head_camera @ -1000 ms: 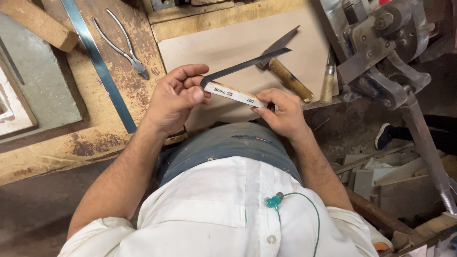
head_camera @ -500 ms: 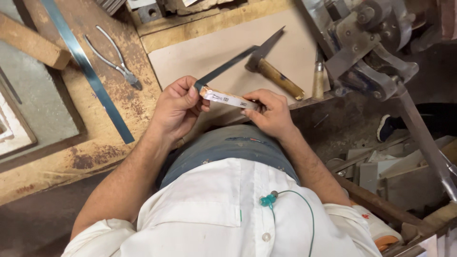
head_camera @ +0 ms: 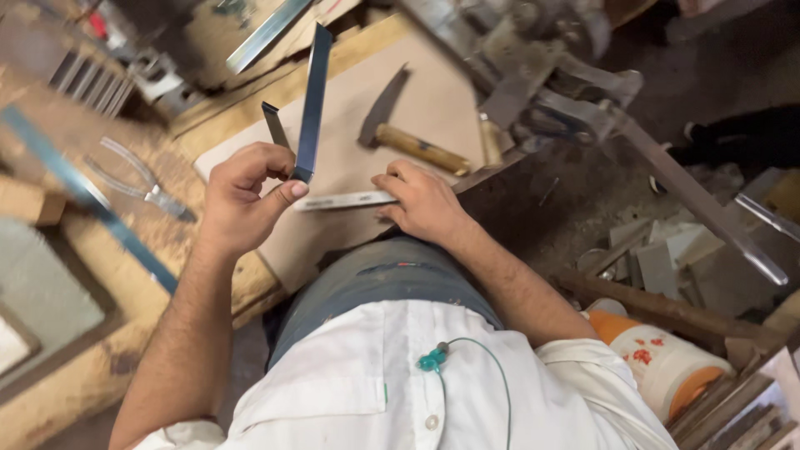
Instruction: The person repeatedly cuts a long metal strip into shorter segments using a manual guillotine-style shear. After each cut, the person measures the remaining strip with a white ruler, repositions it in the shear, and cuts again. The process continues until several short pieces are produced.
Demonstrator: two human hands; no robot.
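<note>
My left hand pinches the lower end of a bent blue-grey metal strip, which now stands nearly upright above a beige board. My right hand holds one end of a narrow white ruler that lies flat near the board's front edge, reaching toward my left thumb. A hammer with a wooden handle lies on the board just beyond my right hand.
Pliers and a long blue metal strip lie on the worn wooden bench at left. A grey metal machine with a long lever stands at right. Scrap pieces and an orange-and-white container are on the floor at lower right.
My left hand has swung the metal strip from lying flat to standing upright. The ruler has gone from both hands to my right hand alone, resting on the board. The view shifted.
</note>
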